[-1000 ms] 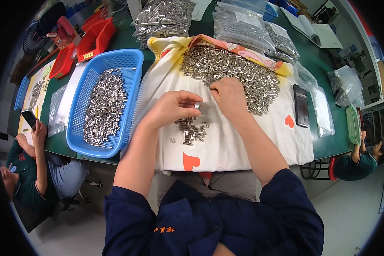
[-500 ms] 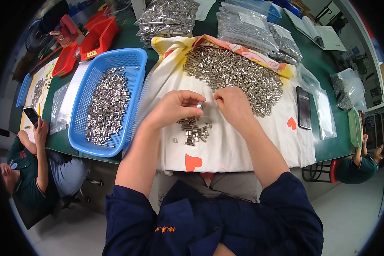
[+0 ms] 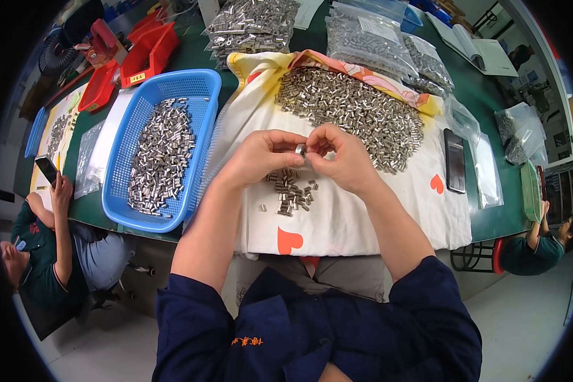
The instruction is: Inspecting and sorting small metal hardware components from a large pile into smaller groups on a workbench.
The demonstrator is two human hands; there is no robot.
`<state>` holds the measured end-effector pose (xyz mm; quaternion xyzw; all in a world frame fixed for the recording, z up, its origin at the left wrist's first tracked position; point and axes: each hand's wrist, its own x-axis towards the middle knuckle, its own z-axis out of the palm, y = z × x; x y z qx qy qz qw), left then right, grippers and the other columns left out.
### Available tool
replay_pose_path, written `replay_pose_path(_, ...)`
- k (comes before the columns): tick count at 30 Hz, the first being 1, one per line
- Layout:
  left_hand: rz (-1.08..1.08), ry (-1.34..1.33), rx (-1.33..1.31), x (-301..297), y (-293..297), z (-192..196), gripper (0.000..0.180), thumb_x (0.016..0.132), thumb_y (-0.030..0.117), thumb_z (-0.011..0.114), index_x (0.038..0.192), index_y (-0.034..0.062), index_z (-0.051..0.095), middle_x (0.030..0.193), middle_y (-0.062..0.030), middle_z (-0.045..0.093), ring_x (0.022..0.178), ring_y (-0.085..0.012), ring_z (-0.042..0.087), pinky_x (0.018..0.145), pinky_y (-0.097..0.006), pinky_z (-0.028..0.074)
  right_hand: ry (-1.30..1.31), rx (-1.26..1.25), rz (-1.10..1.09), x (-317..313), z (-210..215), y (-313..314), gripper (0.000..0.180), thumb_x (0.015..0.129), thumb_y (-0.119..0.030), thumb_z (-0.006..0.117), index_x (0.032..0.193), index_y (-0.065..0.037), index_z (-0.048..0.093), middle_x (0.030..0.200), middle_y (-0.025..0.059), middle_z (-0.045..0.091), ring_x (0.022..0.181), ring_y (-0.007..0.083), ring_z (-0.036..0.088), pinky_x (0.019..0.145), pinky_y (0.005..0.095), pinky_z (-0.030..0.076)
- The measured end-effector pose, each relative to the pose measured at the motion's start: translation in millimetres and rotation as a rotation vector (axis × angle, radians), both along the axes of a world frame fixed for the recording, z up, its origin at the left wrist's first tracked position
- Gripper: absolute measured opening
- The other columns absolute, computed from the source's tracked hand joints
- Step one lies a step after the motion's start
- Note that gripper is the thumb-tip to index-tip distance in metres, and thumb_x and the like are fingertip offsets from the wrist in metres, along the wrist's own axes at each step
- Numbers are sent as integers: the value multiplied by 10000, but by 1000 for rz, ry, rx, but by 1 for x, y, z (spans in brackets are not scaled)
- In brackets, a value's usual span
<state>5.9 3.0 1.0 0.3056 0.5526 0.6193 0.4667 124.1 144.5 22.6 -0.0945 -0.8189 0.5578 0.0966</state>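
First onlooker: Take the head view, the only one; how does each hand stand?

Second onlooker: The left hand (image 3: 261, 156) holds a ring-shaped metal piece (image 3: 300, 149) in a narrow pinch between thumb and fingers; the right hand (image 3: 342, 157) meets it from the right, fingertips bunched; whether these grip a small sleeve, I cannot tell.

First onlooker: And the loose parts?

Second onlooker: A small pile of metal sleeves (image 3: 293, 197) lies on the white cloth (image 3: 344, 223), partly hidden by the left hand; the large heap of sleeves (image 3: 356, 114) spreads beyond the hands; more sleeves fill the blue basket (image 3: 216, 95) at the left.

First onlooker: Recommended handling?

Second onlooker: In my judgement: steady the ring with the left fingertips; approach squarely with the right; press lightly, since smooth metal may slip; work low over the cloth; avoid mixing pile and heap.
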Motion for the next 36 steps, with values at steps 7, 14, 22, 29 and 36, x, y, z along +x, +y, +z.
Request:
replay_pose_path(7,34,-8,15,-1,0,1,340,750,9,624,1078,-29,548,930,-61,611,812,-93,575,720,-220,469,56,-99,-2,1,1,10,144,720,-5,596,837,-36,519,799,-1,527,744,74,513,699,219,437)
replay_pose_path(14,9,13,36,3,0,4,336,760,17,617,1086,-28,547,930,-59,616,796,-90,579,709,-220,470,30,-70,29,0,-1,6,156,717,-1,602,837,-37,510,811,-5,521,736,73,503,695,214,433)
replay_pose_path(22,-2,105,-52,2,3,-2,336,745,-3,625,1071,-32,549,971,-63,607,850,-97,572,756,-224,461,78,344,-43,1,-1,-6,112,697,-24,609,780,-33,534,719,22,553,674,101,533,649,223,441)
replay_pose_path(29,7,50,-23,2,2,3,322,740,-8,627,1051,-44,553,953,-67,614,839,-99,579,754,-223,465,110,187,-21,2,2,-1,122,686,-74,620,784,-24,569,727,76,579,680,188,577,627,290,455)
replay_pose_path(36,-37,54,-35,1,0,1,327,736,-23,623,1055,-39,554,928,-57,615,816,-83,575,727,-213,468,78,279,-9,2,6,4,107,691,-79,626,772,-22,585,743,73,595,657,166,575,624,265,456)
